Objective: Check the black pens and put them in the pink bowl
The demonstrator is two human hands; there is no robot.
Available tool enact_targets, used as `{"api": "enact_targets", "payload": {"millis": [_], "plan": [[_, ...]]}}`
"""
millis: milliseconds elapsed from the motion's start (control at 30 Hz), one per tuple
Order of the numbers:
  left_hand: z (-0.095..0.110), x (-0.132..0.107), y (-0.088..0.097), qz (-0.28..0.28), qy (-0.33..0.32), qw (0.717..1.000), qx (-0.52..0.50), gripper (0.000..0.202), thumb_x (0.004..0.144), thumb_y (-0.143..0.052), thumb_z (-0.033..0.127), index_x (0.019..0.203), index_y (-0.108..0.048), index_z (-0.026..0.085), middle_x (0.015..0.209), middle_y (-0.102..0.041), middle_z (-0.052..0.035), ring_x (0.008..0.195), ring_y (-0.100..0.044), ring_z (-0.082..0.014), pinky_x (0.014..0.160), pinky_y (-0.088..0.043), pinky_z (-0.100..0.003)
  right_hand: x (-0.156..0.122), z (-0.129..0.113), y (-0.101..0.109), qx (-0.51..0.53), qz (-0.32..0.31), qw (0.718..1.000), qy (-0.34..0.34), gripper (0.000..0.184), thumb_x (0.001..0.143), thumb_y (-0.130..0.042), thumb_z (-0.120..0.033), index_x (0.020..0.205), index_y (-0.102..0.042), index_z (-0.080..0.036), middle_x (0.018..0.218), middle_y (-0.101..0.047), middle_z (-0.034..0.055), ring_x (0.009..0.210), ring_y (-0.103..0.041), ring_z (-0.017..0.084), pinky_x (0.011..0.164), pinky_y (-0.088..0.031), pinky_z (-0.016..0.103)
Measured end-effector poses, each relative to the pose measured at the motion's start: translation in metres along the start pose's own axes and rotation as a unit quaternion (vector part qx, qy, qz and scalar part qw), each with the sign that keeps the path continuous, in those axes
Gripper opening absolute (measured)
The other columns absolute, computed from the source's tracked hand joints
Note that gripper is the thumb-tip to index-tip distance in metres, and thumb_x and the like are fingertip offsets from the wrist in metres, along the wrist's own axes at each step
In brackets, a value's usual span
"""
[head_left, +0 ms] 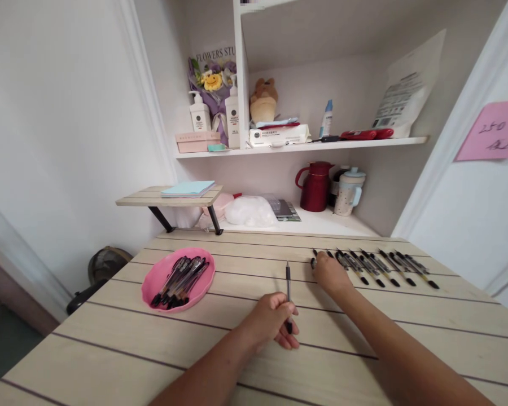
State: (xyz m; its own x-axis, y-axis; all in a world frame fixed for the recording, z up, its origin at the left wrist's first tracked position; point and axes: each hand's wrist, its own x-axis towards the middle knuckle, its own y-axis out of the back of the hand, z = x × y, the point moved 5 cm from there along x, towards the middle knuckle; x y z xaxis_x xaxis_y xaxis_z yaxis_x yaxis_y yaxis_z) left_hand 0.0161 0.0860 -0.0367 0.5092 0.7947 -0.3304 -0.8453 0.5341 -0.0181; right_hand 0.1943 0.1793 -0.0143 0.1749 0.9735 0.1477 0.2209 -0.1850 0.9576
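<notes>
My left hand (pixel 277 318) is closed around the lower part of a pen (pixel 288 282), whose tip points away from me above the tabletop. Farther right, my right hand (pixel 330 273) is closed at the left end of a row of pens and caps (pixel 375 266) laid side by side. Its fingertips pinch a small dark piece, too covered to name. To the left, a pink scalloped dish (pixel 147 282) holds a heap of pens (pixel 182 282) with dark ends.
A small raised shelf (pixel 141 196) bearing blue paper (pixel 188 189) stands at the back left. Behind the tabletop (pixel 245 270) are a white plastic bag (pixel 250 211), a red jug (pixel 316 187) and a light tumbler (pixel 347 193). A cupboard shelf (pixel 342 144) hangs above.
</notes>
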Motion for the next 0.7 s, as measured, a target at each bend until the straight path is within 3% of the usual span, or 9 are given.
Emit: {"api": "enact_targets", "payload": {"millis": [167, 367, 467, 533, 600, 633, 700], "plan": [[0.002, -0.003, 0.0, 0.006, -0.009, 1.0, 0.012, 0.035, 0.073, -0.045, 0.047, 0.087, -0.048, 0.015, 0.064, -0.058, -0.003, 0.047, -0.06, -0.0139, 0.039, -0.039, -0.018, -0.011, 0.012, 0.006, 0.029, -0.005, 0.999, 0.011, 0.02, 0.071, -0.055, -0.014, 0.09, -0.055, -0.01, 0.084, -0.065, 0.0155, 0.083, -0.061, 0.024, 0.066, -0.039, 0.026], [0.005, -0.006, -0.001, 0.005, -0.023, 0.999, 0.025, 0.033, 0.074, -0.044, 0.047, 0.085, -0.048, 0.016, 0.064, -0.057, -0.0026, 0.047, -0.06, -0.0139, 0.04, -0.039, -0.019, -0.026, 0.016, 0.015, 0.087, 0.001, 0.996, 0.021, 0.008, 0.069, -0.052, -0.014, 0.074, -0.059, -0.015, 0.07, -0.065, 0.0095, 0.073, -0.061, 0.02, 0.06, -0.038, 0.025], [0.007, -0.007, -0.004, -0.002, -0.039, 0.998, 0.054, 0.031, 0.075, -0.042, 0.045, 0.086, -0.049, 0.016, 0.066, -0.058, -0.0028, 0.045, -0.057, -0.0117, 0.039, -0.038, -0.018, -0.041, 0.019, 0.021, 0.203, -0.024, 0.979, 0.018, 0.014, 0.074, -0.048, -0.022, 0.068, -0.059, -0.017, 0.055, -0.06, 0.0026, 0.055, -0.057, 0.015, 0.052, -0.038, 0.025], [0.009, -0.009, -0.006, -0.008, -0.052, 0.995, 0.083, 0.03, 0.076, -0.04, 0.042, 0.087, -0.051, 0.016, 0.068, -0.058, -0.0029, 0.044, -0.054, -0.0091, 0.038, -0.035, -0.017, -0.052, 0.021, 0.026, 0.385, -0.037, 0.922, -0.013, 0.016, 0.074, -0.051, -0.031, 0.072, -0.06, -0.017, 0.052, -0.058, 0.0001, 0.048, -0.051, 0.013, 0.046, -0.037, 0.024], [0.01, -0.011, -0.009, -0.014, -0.065, 0.991, 0.115, 0.029, 0.077, -0.038, 0.04, 0.088, -0.052, 0.017, 0.068, -0.058, -0.0019, 0.042, -0.05, -0.0069, 0.037, -0.033, -0.016, -0.063, 0.02, 0.034, 0.557, -0.022, 0.829, -0.041, 0.023, 0.068, -0.06, -0.037, 0.077, -0.06, -0.016, 0.058, -0.058, 0.0005, 0.047, -0.048, 0.01, 0.042, -0.034, 0.022], [0.01, -0.012, -0.01, -0.015, -0.073, 0.989, 0.13, 0.029, 0.078, -0.038, 0.039, 0.088, -0.053, 0.017, 0.067, -0.058, -0.0011, 0.041, -0.049, -0.0062, 0.037, -0.031, -0.016, -0.067, 0.018, 0.039, 0.608, -0.008, 0.793, -0.043, 0.026, 0.064, -0.064, -0.037, 0.078, -0.06, -0.015, 0.061, -0.058, 0.0011, 0.047, -0.047, 0.009, 0.041, -0.033, 0.022], [0.01, -0.013, -0.012, -0.015, -0.085, 0.984, 0.155, 0.028, 0.078, -0.037, 0.037, 0.089, -0.054, 0.017, 0.064, -0.056, 0.0006, 0.04, -0.046, -0.0055, 0.037, -0.03, -0.016, -0.074, 0.012, 0.049, 0.657, 0.015, 0.753, -0.037, 0.032, 0.059, -0.069, -0.037, 0.08, -0.061, -0.015, 0.067, -0.059, 0.0023, 0.048, -0.047, 0.008, 0.04, -0.032, 0.021]]}}
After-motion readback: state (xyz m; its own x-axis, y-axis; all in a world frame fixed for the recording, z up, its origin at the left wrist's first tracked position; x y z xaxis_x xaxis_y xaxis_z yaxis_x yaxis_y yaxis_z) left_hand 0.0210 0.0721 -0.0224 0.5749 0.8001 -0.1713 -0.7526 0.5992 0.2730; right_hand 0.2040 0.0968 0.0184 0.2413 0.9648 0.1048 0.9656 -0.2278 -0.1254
